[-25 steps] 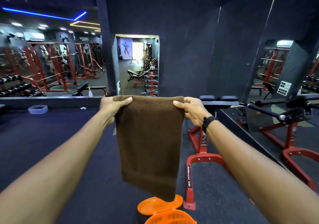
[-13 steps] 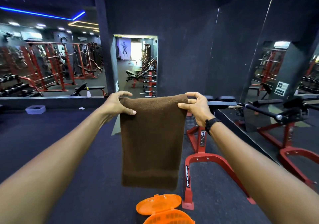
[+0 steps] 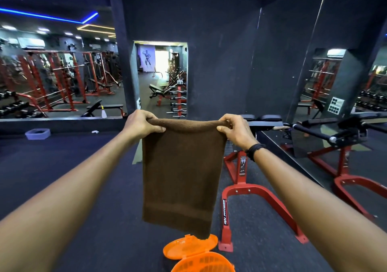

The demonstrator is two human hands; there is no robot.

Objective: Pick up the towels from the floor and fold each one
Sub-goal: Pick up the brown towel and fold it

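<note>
Above the dark gym floor [image 3: 62,177], a brown terry cloth towel [image 3: 180,177] hangs down from its top edge, held in the air in front of the person. At the top left corner the left hand [image 3: 142,124] has its grip pinched on the cloth, and the right hand [image 3: 234,129] pinches the top right corner. Below the towel's lower edge stands an orange plastic basket [image 3: 201,259] with its round lid open.

Pretty dim overall, lit mostly by ceiling spots and a blue LED strip [image 3: 48,17]. The doorway [image 3: 162,59] is blown out by glare. Edges are bent by wide-angle distortion.
</note>
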